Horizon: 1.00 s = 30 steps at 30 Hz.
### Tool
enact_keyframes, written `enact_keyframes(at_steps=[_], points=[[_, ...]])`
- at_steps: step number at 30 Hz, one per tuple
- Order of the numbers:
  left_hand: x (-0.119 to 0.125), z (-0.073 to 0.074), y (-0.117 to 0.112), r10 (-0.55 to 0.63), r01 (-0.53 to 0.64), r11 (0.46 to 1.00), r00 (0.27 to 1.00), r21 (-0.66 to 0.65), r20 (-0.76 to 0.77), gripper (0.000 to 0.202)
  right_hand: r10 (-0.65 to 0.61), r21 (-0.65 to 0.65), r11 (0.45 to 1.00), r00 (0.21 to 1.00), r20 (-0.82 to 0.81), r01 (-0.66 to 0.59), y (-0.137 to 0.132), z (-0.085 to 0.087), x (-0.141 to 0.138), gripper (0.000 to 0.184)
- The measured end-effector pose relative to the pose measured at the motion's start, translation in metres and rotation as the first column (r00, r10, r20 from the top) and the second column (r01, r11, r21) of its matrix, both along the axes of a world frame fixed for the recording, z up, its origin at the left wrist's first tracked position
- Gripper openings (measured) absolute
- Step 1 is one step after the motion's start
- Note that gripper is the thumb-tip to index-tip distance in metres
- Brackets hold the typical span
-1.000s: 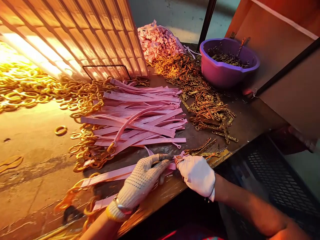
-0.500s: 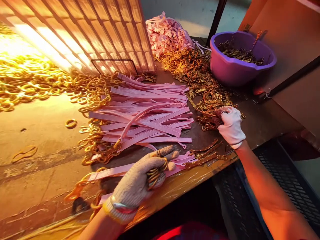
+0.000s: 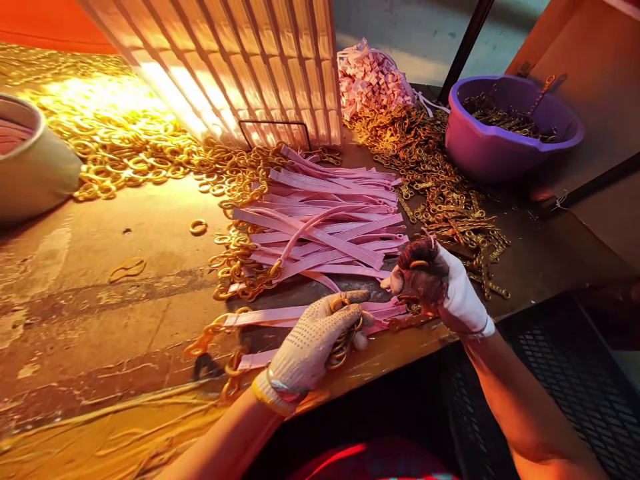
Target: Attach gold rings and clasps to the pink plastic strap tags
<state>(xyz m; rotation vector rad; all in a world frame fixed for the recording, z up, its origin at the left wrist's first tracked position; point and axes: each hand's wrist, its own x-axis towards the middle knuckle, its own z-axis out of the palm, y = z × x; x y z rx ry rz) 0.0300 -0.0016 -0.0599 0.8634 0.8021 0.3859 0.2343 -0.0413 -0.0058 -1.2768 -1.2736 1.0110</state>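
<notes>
My gloved left hand (image 3: 313,340) rests at the table's near edge, fingers curled round a bunch of gold rings (image 3: 344,341), on top of a pink strap (image 3: 280,315) lying across the table. My gloved right hand (image 3: 435,283) is raised just to its right, closed on a small gold metal clasp (image 3: 419,265). Beyond both hands lies a pile of pink straps (image 3: 330,227) with gold rings at their left ends. A heap of gold clasps (image 3: 450,207) spreads behind the right hand.
A purple bowl (image 3: 500,153) with metal hardware stands at the back right. A bundle of pink pieces (image 3: 375,83) lies behind the clasps. Loose gold rings (image 3: 125,147) cover the back left beside a grey tub (image 3: 35,173). A slatted panel (image 3: 240,67) leans at the back.
My right hand went out to the clasp heap, took a clasp, and came back toward my left hand. The left hand stayed on the strap with its rings. The view shifted left.
</notes>
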Motion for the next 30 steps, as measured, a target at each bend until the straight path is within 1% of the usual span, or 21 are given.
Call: enact_keyframes(at_steps=[1,2,3,4,5,6,7,9,10,11,13,14,15,19,20,22,24,25,26,27,30], points=[[-0.001,0.001,0.0,-0.028,0.028,1.0,1.0,0.009,-0.012,0.053,-0.008,0.02,1.0,0.999,0.042,0.007,0.003,-0.002,-0.001,0.012],[-0.002,0.002,0.001,-0.051,0.051,0.998,0.998,0.022,-0.023,0.052,-0.007,0.06,0.998,0.992,0.127,-0.001,0.005,-0.004,-0.002,0.013],[-0.002,0.004,0.001,-0.077,0.079,0.996,0.996,0.043,-0.037,0.048,0.007,0.1,0.994,0.968,0.251,-0.033,0.008,-0.006,-0.004,0.013],[-0.002,0.006,0.002,-0.106,0.11,0.991,0.993,0.074,-0.057,0.042,0.027,0.123,0.989,0.918,0.396,-0.082,0.01,-0.007,-0.008,0.015],[-0.002,0.009,0.003,-0.139,0.147,0.983,0.987,0.11,-0.08,0.036,0.056,0.116,0.983,0.837,0.544,-0.141,0.011,-0.007,-0.012,0.018],[-0.002,0.011,0.005,-0.166,0.18,0.973,0.981,0.147,-0.1,0.031,0.102,0.068,0.977,0.727,0.679,-0.201,0.012,-0.007,-0.018,0.022],[-0.002,0.013,0.006,-0.188,0.208,0.961,0.975,0.183,-0.119,0.028,0.156,-0.009,0.97,0.596,0.788,-0.242,0.012,-0.005,-0.024,0.027],[-0.002,0.016,0.008,-0.205,0.24,0.939,0.966,0.248,-0.156,0.024,0.245,-0.156,0.95,0.338,0.909,-0.27,0.012,-0.001,-0.037,0.03],[-0.003,0.016,0.009,-0.209,0.252,0.928,0.962,0.276,-0.174,0.022,0.268,-0.198,0.939,0.239,0.933,-0.281,0.011,0.001,-0.042,0.028],[-0.004,0.017,0.011,-0.218,0.269,0.916,0.957,0.297,-0.193,0.02,0.283,-0.227,0.928,0.164,0.945,-0.297,0.011,0.002,-0.046,0.026],[-0.006,0.017,0.013,-0.247,0.306,0.9,0.945,0.312,-0.214,0.019,0.288,-0.251,0.911,0.07,0.955,-0.328,0.01,0.002,-0.049,0.021],[-0.008,0.017,0.014,-0.269,0.324,0.897,0.94,0.3,-0.209,0.018,0.289,-0.258,0.905,0.046,0.956,-0.339,0.009,0.001,-0.049,0.018],[-0.009,0.018,0.015,-0.294,0.34,0.899,0.936,0.276,-0.195,0.018,0.29,-0.259,0.901,0.039,0.956,-0.348,0.008,-0.001,-0.048,0.016],[-0.011,0.02,0.02,-0.378,0.388,0.909,0.921,0.154,-0.093,0.013,0.288,-0.224,0.894,0.113,0.951,-0.388,0.007,-0.01,-0.041,0.012],[-0.011,0.02,0.021,-0.397,0.403,0.906,0.915,0.13,-0.069,0.013,0.284,-0.223,0.895,0.11,0.952,-0.386,0.008,-0.011,-0.04,0.012],[-0.009,0.019,0.023,-0.417,0.417,0.905,0.909,0.087,-0.015,0.015,0.283,-0.244,0.898,0.056,0.957,-0.366,0.01,-0.012,-0.04,0.012],[-0.007,0.018,0.024,-0.403,0.402,0.915,0.914,0.031,0.046,0.017,0.294,-0.281,0.9,-0.013,0.956,-0.334,0.012,-0.01,-0.041,0.012],[-0.006,0.017,0.024,-0.387,0.388,0.922,0.919,-0.001,0.08,0.017,0.308,-0.301,0.897,-0.032,0.951,-0.322,0.013,-0.009,-0.041,0.012],[-0.006,0.016,0.024,-0.372,0.377,0.926,0.922,-0.029,0.11,0.018,0.323,-0.316,0.894,-0.034,0.946,-0.316,0.014,-0.009,-0.041,0.013],[-0.005,0.015,0.024,-0.358,0.368,0.928,0.923,-0.052,0.137,0.02,0.334,-0.323,0.893,-0.018,0.942,-0.314,0.014,-0.009,-0.04,0.014],[-0.005,0.012,0.027,-0.331,0.351,0.933,0.923,-0.082,0.194,0.024,0.33,-0.288,0.9,0.081,0.94,-0.326,0.013,-0.011,-0.036,0.016]])
